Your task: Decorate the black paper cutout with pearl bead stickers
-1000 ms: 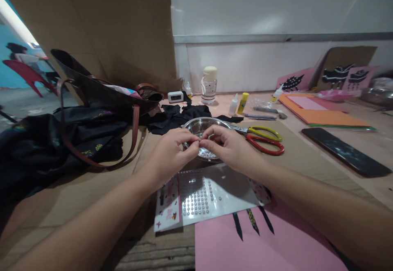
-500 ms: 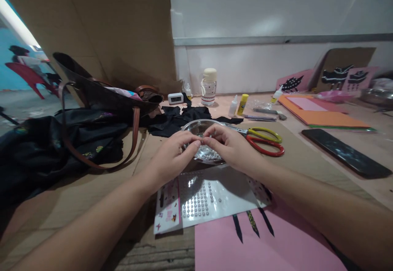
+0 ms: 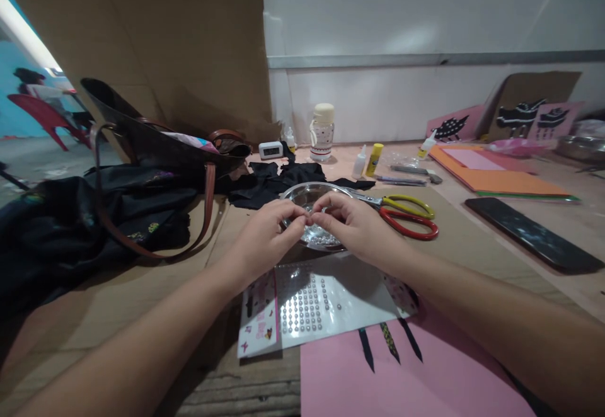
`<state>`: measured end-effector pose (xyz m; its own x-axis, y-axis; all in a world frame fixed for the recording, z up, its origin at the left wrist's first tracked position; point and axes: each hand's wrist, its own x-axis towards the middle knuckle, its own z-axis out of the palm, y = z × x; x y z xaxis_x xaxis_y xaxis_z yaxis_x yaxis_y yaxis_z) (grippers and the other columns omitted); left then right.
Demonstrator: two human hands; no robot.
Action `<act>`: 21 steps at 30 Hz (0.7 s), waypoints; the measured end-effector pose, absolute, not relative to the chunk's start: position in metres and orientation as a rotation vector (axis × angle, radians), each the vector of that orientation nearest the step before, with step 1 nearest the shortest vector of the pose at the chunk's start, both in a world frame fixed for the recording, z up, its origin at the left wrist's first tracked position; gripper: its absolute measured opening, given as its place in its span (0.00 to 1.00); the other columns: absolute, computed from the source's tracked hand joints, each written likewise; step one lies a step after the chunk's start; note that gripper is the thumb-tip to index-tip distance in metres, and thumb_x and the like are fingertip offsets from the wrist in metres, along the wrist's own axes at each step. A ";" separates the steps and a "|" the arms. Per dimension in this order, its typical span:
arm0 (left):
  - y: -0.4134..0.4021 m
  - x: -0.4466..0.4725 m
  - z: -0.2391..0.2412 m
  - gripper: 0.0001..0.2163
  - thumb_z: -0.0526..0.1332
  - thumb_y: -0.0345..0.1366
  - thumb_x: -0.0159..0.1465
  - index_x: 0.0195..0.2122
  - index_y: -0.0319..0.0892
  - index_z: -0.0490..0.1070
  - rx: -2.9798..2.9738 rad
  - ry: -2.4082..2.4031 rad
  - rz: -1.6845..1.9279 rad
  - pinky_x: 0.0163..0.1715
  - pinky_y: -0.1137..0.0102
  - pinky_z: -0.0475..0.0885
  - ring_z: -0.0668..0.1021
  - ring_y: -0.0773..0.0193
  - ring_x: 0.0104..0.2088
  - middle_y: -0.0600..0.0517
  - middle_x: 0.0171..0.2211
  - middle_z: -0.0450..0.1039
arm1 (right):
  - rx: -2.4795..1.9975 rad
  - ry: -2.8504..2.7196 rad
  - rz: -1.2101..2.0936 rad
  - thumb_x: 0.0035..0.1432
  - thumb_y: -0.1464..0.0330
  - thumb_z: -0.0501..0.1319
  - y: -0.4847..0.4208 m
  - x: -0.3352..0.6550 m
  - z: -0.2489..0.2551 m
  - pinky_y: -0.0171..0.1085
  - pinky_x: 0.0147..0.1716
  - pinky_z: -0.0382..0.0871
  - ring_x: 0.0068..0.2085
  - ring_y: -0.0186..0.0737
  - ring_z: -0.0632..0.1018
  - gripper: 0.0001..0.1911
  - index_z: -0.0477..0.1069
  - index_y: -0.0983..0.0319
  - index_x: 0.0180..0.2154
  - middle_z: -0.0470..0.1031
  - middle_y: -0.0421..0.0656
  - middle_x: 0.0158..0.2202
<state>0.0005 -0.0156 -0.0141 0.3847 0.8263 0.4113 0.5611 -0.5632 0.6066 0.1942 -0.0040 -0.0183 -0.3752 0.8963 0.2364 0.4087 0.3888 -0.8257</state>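
My left hand (image 3: 265, 237) and my right hand (image 3: 352, 223) meet fingertip to fingertip just above a small metal bowl (image 3: 302, 195) of pearl beads. Both are pinched together on something too small to make out. Below the hands lies a clear sheet of stick-on pearls (image 3: 314, 303) with a pink printed strip at its left. A pink paper sheet (image 3: 397, 373) with black strips glued on lies nearest me.
Red and yellow scissors (image 3: 409, 212) lie right of the bowl. A phone (image 3: 532, 233) lies further right, orange and pink card (image 3: 496, 174) behind it. Glue bottles (image 3: 366, 160), a white jar (image 3: 322, 130), black fabric scraps (image 3: 271, 181) and a dark handbag (image 3: 142, 171) at left.
The pinched fingertips have stayed over the bowl with only slight shifts. Nothing else has moved.
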 end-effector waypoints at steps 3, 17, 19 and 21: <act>-0.015 0.001 -0.013 0.09 0.55 0.31 0.65 0.32 0.40 0.74 2.311 1.171 1.025 0.37 0.70 0.67 0.75 0.64 0.34 0.53 0.31 0.75 | -1.109 -1.959 0.875 0.62 0.59 0.62 -0.004 0.194 -0.019 0.34 0.25 0.56 0.26 0.33 0.66 0.09 0.71 0.58 0.37 0.68 0.35 0.27; -0.013 0.001 -0.014 0.10 0.56 0.36 0.65 0.27 0.43 0.71 2.423 1.226 0.980 0.39 0.66 0.64 0.74 0.62 0.33 0.53 0.28 0.74 | -1.091 -2.077 0.608 0.62 0.65 0.61 -0.010 0.192 -0.020 0.34 0.23 0.54 0.21 0.30 0.63 0.06 0.71 0.60 0.38 0.61 0.31 0.19; -0.012 0.001 -0.015 0.11 0.55 0.36 0.66 0.28 0.43 0.71 2.425 1.230 0.961 0.39 0.65 0.65 0.74 0.61 0.34 0.53 0.29 0.75 | -1.090 -2.093 0.550 0.62 0.65 0.61 -0.010 0.193 -0.021 0.34 0.23 0.55 0.21 0.30 0.63 0.05 0.72 0.60 0.38 0.61 0.31 0.19; -0.012 0.001 -0.016 0.11 0.54 0.36 0.66 0.29 0.43 0.71 2.428 1.222 0.924 0.40 0.65 0.65 0.75 0.60 0.35 0.52 0.30 0.75 | -1.084 -2.113 0.501 0.62 0.65 0.61 -0.009 0.195 -0.022 0.34 0.23 0.54 0.21 0.30 0.62 0.06 0.73 0.60 0.38 0.61 0.31 0.18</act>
